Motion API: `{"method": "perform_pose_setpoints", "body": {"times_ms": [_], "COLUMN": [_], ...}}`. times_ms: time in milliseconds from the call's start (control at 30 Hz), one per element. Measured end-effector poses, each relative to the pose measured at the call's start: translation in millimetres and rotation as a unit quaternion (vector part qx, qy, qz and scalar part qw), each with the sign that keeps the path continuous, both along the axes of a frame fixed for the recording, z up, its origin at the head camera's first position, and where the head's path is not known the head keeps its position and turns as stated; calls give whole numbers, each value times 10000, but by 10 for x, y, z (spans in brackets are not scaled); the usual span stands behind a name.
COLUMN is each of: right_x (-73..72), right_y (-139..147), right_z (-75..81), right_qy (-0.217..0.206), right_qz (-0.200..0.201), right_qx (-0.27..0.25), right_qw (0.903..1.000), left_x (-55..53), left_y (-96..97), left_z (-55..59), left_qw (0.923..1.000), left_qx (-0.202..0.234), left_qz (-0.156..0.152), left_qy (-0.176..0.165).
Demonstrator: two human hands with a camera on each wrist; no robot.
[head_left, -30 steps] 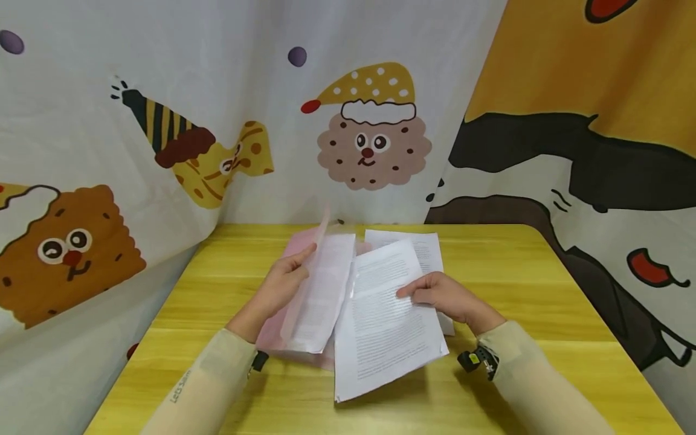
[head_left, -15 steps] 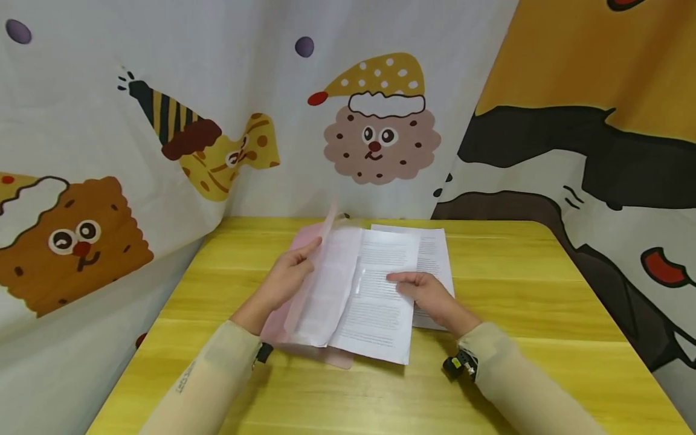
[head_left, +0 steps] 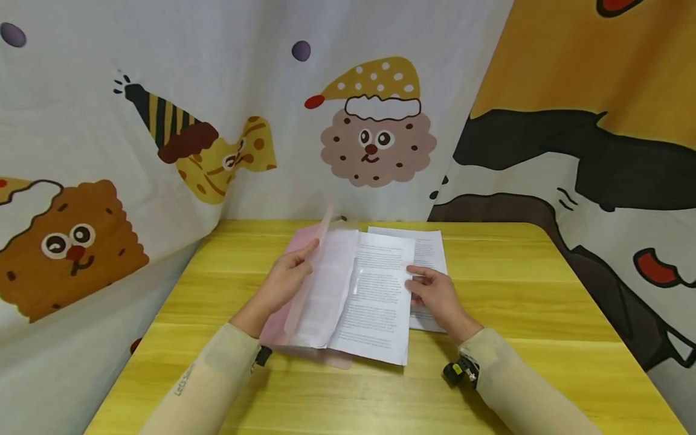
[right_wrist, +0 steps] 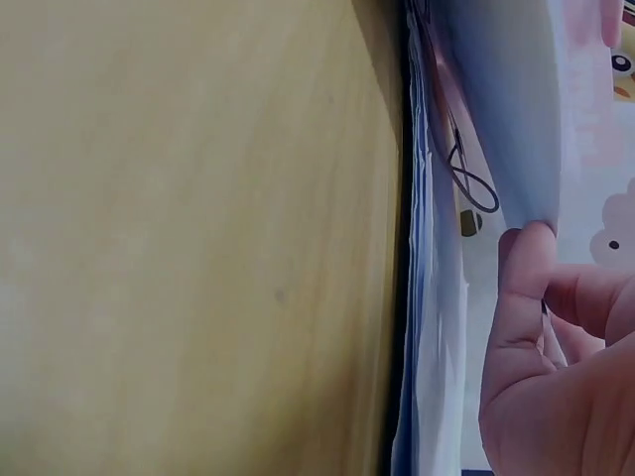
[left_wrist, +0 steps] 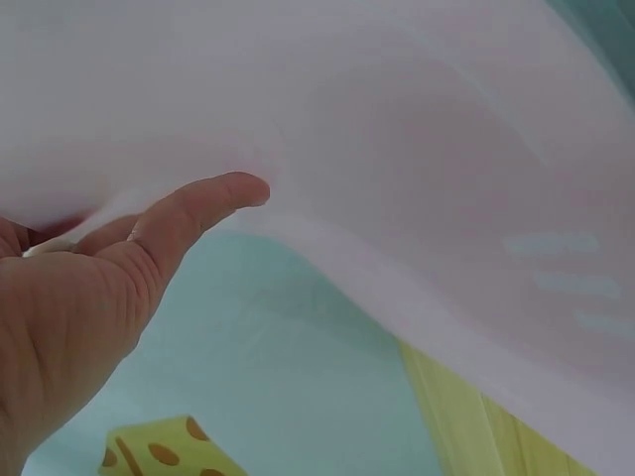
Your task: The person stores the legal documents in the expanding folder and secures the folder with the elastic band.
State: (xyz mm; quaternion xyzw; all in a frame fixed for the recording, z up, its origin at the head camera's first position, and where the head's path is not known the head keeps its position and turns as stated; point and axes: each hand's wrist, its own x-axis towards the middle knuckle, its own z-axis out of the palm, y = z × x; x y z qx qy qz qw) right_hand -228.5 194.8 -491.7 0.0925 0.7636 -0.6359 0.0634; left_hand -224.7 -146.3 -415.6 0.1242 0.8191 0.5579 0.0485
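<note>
A pink see-through folder (head_left: 303,240) stands partly open in the head view, its front cover raised. My left hand (head_left: 283,279) holds that cover, with the thumb lying along the pale pink plastic (left_wrist: 417,139) in the left wrist view. Printed sheets (head_left: 375,302) sit partly inside the folder and stick out to its right. At their right edge, my right hand (head_left: 437,297) pinches them between thumb and fingers. The right wrist view shows the held paper (right_wrist: 521,119) at the fingertips. The folder's covers hide the sheets' left part.
A second stack of printed paper (head_left: 429,246) lies behind the right hand on the yellow wood-grain table (head_left: 489,266). A thin dark loop (right_wrist: 478,188) hangs beside the paper edges in the right wrist view. A cartoon-print curtain (head_left: 261,60) borders the table's back.
The printed sheets have moved up and left into the folder and straightened. My right hand has shifted from the face of the sheets to their right edge. The left hand keeps holding the cover.
</note>
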Motion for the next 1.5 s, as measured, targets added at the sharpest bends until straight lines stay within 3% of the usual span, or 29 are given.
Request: {"method": "perform_pose_setpoints", "body": {"times_ms": [233,467,667,867,1200,1267,1433,1500], "right_x": [-67,-143,-178,-119,-131,-106,25,64], "right_y": [-118,-378,-496,-483,-664,-644,-532,-515], "right_z": [-6,45,42,26,0,-9,-31,-42], "right_qy": [47,386,422,505,597,575,421,468], "right_qz": [179,289,103,-296,-103,47,984,1070], "right_qx": [-76,163,83,286,-5,7,258,259], "right_qw": [9998,9987,9990,9979,9982,9983,9939,9928], "left_x": [1,7,17,22,15,11,-2,-2], "left_y": [27,33,7,-8,9,8,-1,-1], "left_z": [-17,-25,-57,-41,-32,-16,27,36], "left_qw": [10000,10000,9998,9997,9997,9995,9991,9991], "left_qx": [-2,24,93,102,92,96,24,-72], "left_qz": [47,51,142,195,222,296,414,422], "left_qy": [-42,-21,-34,41,-40,-53,-36,22]}}
